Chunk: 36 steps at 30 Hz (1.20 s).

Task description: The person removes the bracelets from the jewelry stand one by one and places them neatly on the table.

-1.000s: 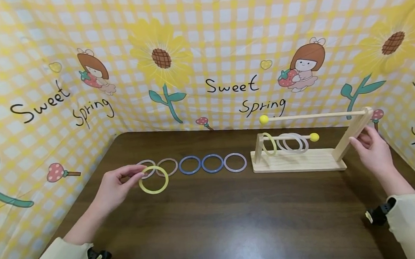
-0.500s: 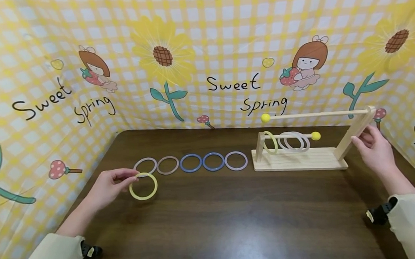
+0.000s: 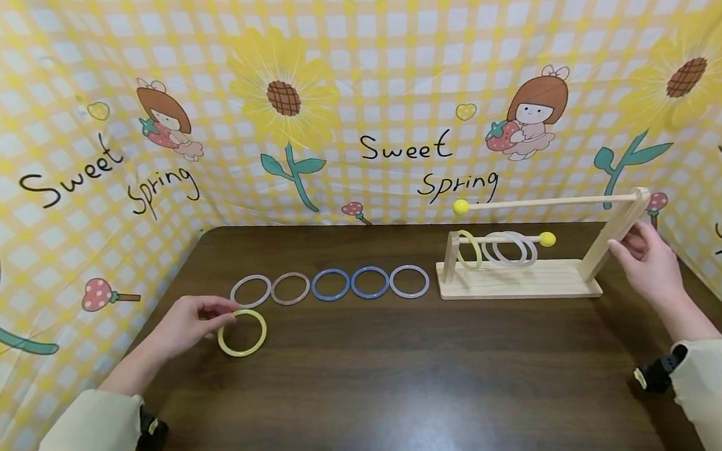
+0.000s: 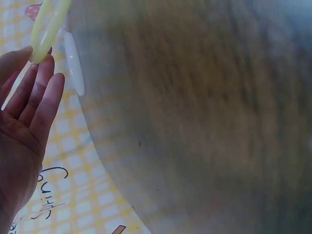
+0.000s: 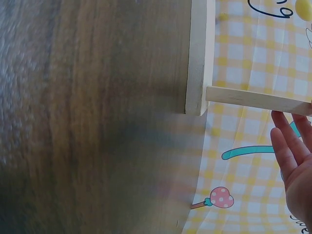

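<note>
- The yellow ring (image 3: 242,333) lies flat, or very nearly so, on the dark surface (image 3: 408,388), just nearer to me than the row of five rings (image 3: 330,285); the fingers of my left hand (image 3: 187,324) touch its left rim.
- In the left wrist view those fingers (image 4: 36,90) look fairly straight, with the ring's edge at their tips; I cannot tell whether the thumb is pinching it from the other side.
- The clear ring at the left end of the row (image 3: 251,291) sits just beyond my fingertips, near the yellow one.
- My right hand (image 3: 649,266) is at the slanted post of the wooden stand (image 3: 516,279). The fingers are loosely curved around the post from the right, thumb toward it, and I judge this a light steadying hold, not a firm grip.
- On the stand's lower peg (image 3: 504,239) hang a second yellow ring (image 3: 470,249) and some clear rings (image 3: 511,248); the upper peg (image 3: 546,202) is bare.
- I judge the step in hand to be setting this ring down in front of the row, and it looks almost finished.
- The next move, as I read it, calls for parting my left fingers from the rim without dragging the ring into the row, while my right fingers keep the stand steady.
</note>
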Motion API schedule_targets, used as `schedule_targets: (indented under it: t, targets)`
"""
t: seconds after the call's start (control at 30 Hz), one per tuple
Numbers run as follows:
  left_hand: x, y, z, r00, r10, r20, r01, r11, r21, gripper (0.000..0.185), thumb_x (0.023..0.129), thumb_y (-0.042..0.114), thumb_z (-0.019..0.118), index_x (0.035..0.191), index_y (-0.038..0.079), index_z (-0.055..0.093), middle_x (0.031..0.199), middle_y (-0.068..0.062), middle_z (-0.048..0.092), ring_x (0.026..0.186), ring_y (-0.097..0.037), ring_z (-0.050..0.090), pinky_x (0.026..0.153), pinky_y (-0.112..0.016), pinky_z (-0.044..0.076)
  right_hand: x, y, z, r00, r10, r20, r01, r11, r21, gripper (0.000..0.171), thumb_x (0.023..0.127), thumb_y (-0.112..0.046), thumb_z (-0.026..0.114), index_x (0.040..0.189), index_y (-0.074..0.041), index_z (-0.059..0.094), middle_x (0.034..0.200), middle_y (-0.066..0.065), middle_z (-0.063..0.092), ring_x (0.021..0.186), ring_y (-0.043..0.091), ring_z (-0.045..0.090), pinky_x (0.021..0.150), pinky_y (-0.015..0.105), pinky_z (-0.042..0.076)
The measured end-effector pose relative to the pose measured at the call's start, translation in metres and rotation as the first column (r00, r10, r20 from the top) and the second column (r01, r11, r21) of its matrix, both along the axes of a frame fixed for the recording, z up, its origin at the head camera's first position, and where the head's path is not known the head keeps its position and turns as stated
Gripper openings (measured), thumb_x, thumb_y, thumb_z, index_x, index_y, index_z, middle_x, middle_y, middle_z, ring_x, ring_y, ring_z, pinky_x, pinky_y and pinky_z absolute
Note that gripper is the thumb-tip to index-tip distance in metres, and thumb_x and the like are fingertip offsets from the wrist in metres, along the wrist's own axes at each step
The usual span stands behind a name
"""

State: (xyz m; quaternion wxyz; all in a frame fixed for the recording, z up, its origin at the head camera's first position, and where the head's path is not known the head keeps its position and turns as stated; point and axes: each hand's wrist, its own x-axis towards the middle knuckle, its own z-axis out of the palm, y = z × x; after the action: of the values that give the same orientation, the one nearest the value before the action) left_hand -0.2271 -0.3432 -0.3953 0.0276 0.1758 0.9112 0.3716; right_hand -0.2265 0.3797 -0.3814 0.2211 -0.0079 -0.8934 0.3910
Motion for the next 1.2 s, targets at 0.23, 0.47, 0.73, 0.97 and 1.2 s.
schedule_targets:
  t: [0.23,0.47,0.73,0.97,1.2]
  targets:
    - [-0.007,-0.005,-0.007,0.999,-0.021,0.043,0.024,0.997,-0.070,0.015,0.087,0.003,0.071,0.102,0.000,0.073,0.090,-0.008,0.072,0.072,-0.008,0.060,0.058,-0.025,0.050,0.000,-0.001,-0.001,1.000,0.002,-0.031,-0.003,1.000,-0.006,0.054,0.100,-0.018,0.055,0.143,0.007,0.034,0.123,0.043,0.047,0.085,-0.025,0.042,0.070,0.000,0.038]
    - [-0.015,-0.010,-0.012,1.000,-0.007,0.027,0.011,0.988,-0.153,0.011,0.085,0.009,0.075,0.096,0.007,0.076,0.091,-0.003,0.073,0.083,-0.014,0.065,0.068,-0.024,0.050,0.000,0.000,-0.001,1.000,0.009,-0.029,-0.009,1.000,-0.001,0.053,0.100,-0.018,0.055,0.143,0.005,0.035,0.123,0.042,0.047,0.086,-0.024,0.042,0.069,0.001,0.038]
    - [-0.020,-0.008,-0.012,1.000,-0.010,-0.007,0.008,0.982,-0.189,0.008,0.084,0.010,0.077,0.092,0.011,0.077,0.089,0.000,0.073,0.084,-0.014,0.066,0.070,-0.025,0.050,-0.001,0.001,-0.002,1.000,0.013,-0.019,-0.012,1.000,0.005,0.052,0.100,-0.018,0.054,0.143,0.005,0.035,0.124,0.041,0.048,0.087,-0.023,0.042,0.070,0.001,0.037]
    - [-0.025,-0.004,-0.014,0.999,-0.013,-0.049,0.003,0.978,-0.207,0.007,0.082,0.009,0.078,0.089,0.013,0.077,0.090,0.000,0.072,0.082,-0.013,0.065,0.070,-0.025,0.050,0.000,0.001,-0.001,1.000,0.002,-0.004,-0.002,1.000,0.012,0.053,0.101,-0.019,0.054,0.144,0.005,0.035,0.125,0.040,0.049,0.089,-0.022,0.042,0.070,0.000,0.037]
    - [-0.027,-0.004,-0.016,0.999,-0.010,-0.050,0.000,0.981,-0.195,0.007,0.083,0.008,0.077,0.089,0.012,0.077,0.089,-0.001,0.072,0.080,-0.012,0.064,0.068,-0.024,0.050,-0.001,0.002,-0.001,1.000,0.003,0.009,-0.003,1.000,0.018,0.053,0.101,-0.020,0.053,0.145,0.004,0.034,0.126,0.039,0.049,0.090,-0.021,0.043,0.069,0.000,0.037]
